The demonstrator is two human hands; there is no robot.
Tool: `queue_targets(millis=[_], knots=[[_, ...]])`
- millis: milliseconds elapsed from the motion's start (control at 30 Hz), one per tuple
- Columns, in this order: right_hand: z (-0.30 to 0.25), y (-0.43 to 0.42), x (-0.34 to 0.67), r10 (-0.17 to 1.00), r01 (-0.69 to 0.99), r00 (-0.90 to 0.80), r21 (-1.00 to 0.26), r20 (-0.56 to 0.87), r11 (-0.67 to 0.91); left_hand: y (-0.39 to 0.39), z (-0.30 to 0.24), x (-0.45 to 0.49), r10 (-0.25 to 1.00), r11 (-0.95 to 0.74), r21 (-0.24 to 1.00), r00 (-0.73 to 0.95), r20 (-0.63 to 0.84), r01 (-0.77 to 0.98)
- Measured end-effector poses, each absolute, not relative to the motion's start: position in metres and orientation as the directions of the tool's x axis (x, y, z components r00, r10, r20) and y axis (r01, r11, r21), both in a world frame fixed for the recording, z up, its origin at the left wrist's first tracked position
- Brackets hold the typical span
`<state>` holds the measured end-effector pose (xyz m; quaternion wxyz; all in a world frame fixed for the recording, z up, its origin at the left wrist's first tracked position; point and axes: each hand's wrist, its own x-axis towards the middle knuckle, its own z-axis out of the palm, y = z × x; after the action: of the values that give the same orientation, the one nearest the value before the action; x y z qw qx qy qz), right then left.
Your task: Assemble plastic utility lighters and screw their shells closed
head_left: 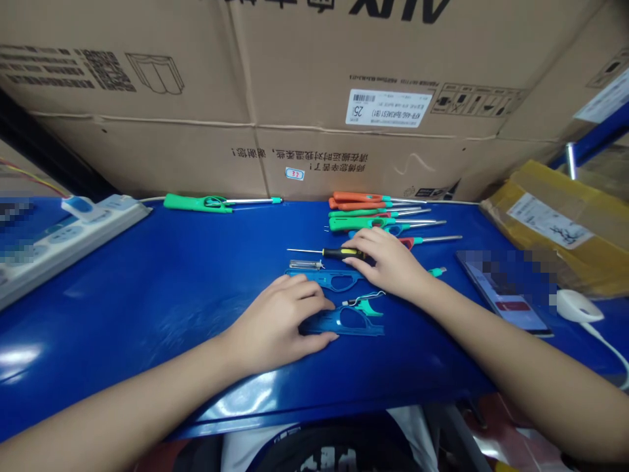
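Note:
My left hand (282,318) is closed around the left end of a blue plastic lighter casing half (363,326), which lies on the table. A second blue casing half (324,280) lies just beyond it. Between the two halves sit a green trigger piece (368,308) and a thin white wire. A small clear fuel tank (304,265) rests past the farther half. My right hand (386,259) pinches the black and yellow handle of a screwdriver (337,253), whose shaft points left. Part of that handle is hidden under my fingers.
Several orange, green, red and blue long-necked lighters (354,224) lie at the back, and a green lighter (196,202) lies farther left. A power strip (73,236) is on the left. A phone (511,308) and a yellow-taped package (555,223) are on the right. A cardboard box (304,98) stands behind.

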<state>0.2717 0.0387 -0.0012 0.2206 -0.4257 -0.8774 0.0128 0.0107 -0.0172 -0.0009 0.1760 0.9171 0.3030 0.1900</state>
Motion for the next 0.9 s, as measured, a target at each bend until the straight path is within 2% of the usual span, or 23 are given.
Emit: queue_targets(millis=[200,300,400,467,700,900], knots=[[0.014,0.034,0.28,0.697,0.69,-0.569,-0.209,0.437,0.694,-0.012,0.003,0.005,0.644,-0.752,0.445,0.689,0.334,0.487],[0.026,0.028,0.293,0.672,0.613,-0.683,-0.277,0.286,0.74,-0.003,0.004,0.0,0.676,-0.734,0.414,0.643,0.361,0.539],[0.031,0.024,0.301,0.736,0.679,-0.671,-0.324,0.09,0.659,0.006,0.0,-0.004,0.713,-0.7,0.404,0.608,0.35,0.589],[0.029,0.024,0.302,0.784,0.74,-0.621,-0.31,0.029,0.597,0.01,-0.003,-0.006,0.722,-0.691,0.417,0.6,0.345,0.591],[0.014,0.028,0.291,0.847,0.796,-0.504,-0.29,0.171,0.532,0.013,-0.007,-0.004,0.722,-0.687,0.456,0.603,0.339,0.566],[0.003,0.032,0.286,0.881,0.815,-0.411,-0.339,0.235,0.471,0.012,-0.008,-0.005,0.731,-0.673,0.483,0.602,0.322,0.56]])
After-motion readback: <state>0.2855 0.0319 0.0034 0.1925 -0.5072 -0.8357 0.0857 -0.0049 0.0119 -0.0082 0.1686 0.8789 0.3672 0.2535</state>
